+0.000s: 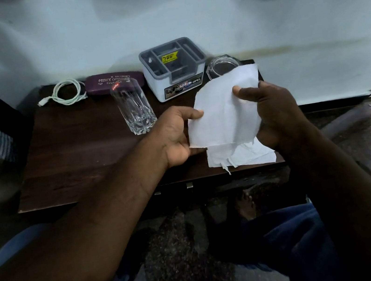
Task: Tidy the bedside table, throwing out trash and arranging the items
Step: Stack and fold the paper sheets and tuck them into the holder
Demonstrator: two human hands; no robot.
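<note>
- L hand [177, 139]: thumb on top, fingers under, pinching left edge of white paper sheet [222, 114].
- R hand [275, 110]: thumb tip on sheet's upper right part, fingers curled behind, gripping same sheet.
- Sheet held between both hands, above right side of bedside table [70, 147].
- Torn paper pieces [243, 155] just below hands, lying at table's front edge; ragged ends hanging over.
- Glass tumbler [133, 107] upright, just left of L hand; red sticker near rim.
- Organiser box [172, 69] beyond hands, grey w/ several compartments; yellow price sticker [169, 57] in mid compartment.
- Round clear glass [222, 65] beyond R hand, right of box, partly hidden by sheet; contents can't tell.
- Purple spectacle case [106, 82], coiled white charging cable [68, 92] far left of L hand, at back edge.
</note>
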